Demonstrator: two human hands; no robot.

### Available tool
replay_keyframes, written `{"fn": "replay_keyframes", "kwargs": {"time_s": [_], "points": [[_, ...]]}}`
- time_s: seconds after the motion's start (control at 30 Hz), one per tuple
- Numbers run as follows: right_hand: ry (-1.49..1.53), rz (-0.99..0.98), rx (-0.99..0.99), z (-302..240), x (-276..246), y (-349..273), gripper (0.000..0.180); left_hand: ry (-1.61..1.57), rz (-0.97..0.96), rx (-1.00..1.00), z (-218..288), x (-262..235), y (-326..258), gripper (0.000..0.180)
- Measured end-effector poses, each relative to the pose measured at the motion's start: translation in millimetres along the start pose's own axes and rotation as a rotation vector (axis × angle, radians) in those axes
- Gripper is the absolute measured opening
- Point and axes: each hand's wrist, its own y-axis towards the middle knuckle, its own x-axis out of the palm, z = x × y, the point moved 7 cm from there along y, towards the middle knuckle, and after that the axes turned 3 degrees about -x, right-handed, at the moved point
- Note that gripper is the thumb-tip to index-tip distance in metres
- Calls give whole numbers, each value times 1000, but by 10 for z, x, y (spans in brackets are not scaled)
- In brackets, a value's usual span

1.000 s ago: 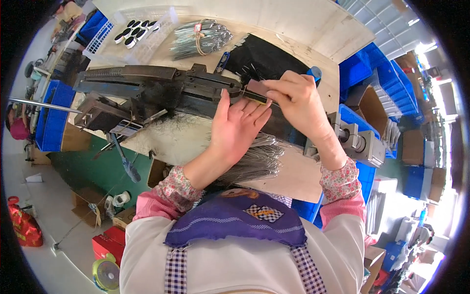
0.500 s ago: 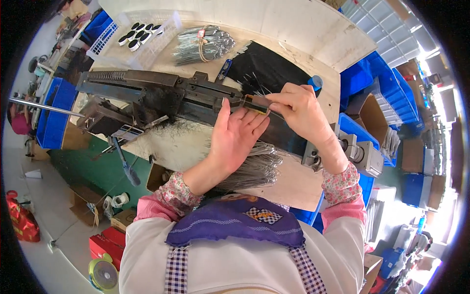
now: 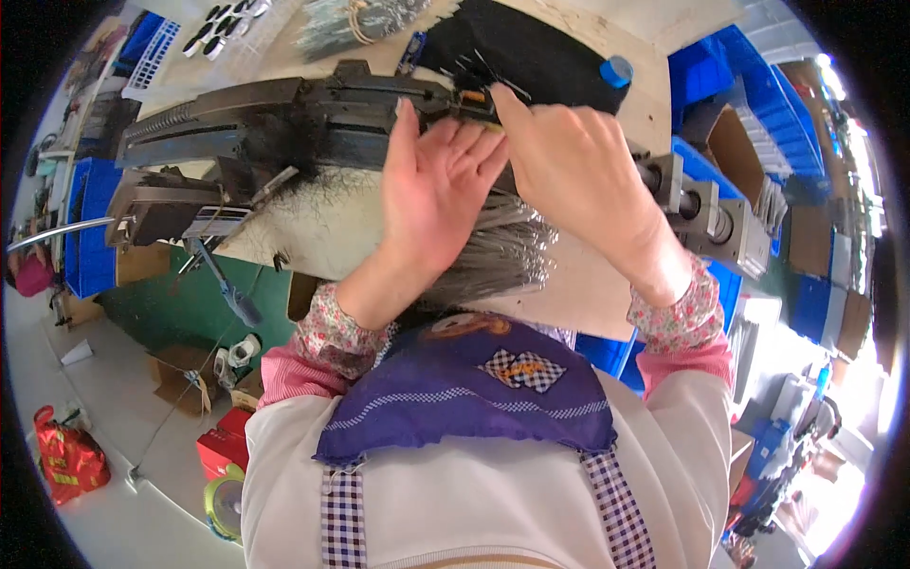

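A long dark metal machine lies across the bench, with black bristle-like fibres caught about its middle. My left hand is open, palm up with the thumb raised, its fingertips against the near edge of the machine's right part. Close to its right, my right hand is closed, back upward, with the index finger pointing at the machine beside a small orange-brown piece. What its fingertips hold, if anything, is hidden. Under and between my hands lies a thick bundle of thin grey wires.
Beyond the machine are a black mat with loose wires, a blue cap, another tied wire bundle and a clear tray of black-and-white rolls. Metal cylinders stand right of my right wrist. Blue crates flank the bench.
The whole view has shifted, so the bench sits higher in the picture. My right hand has turned its back up and its fingers now cover the machine's end. My left hand stays palm up.
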Motion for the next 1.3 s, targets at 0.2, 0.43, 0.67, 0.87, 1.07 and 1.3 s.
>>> {"fn": "replay_keyframes", "kwargs": {"time_s": [0.2,0.43,0.67,0.87,1.07,1.3], "points": [[-103,25,-96,-7,36,-17,26,69,85,-17,37,-60,10,54],[458,-159,180,71,61,-840,25,89,67,24,-219,-155,-72,21],[480,-194,94,-16,617,-1320,30,262,177,-87,-560,-348,-209,28],[589,-201,-23,37,690,-1293,19,1097,95,260,463,-438,-1065,59],[850,-33,311,293,488,-1424,22,2539,1624,547,2285,-1999,-2707,82],[1024,610,710,789,25,-1862,8,1977,1779,289,2301,-2144,-2836,81]]}}
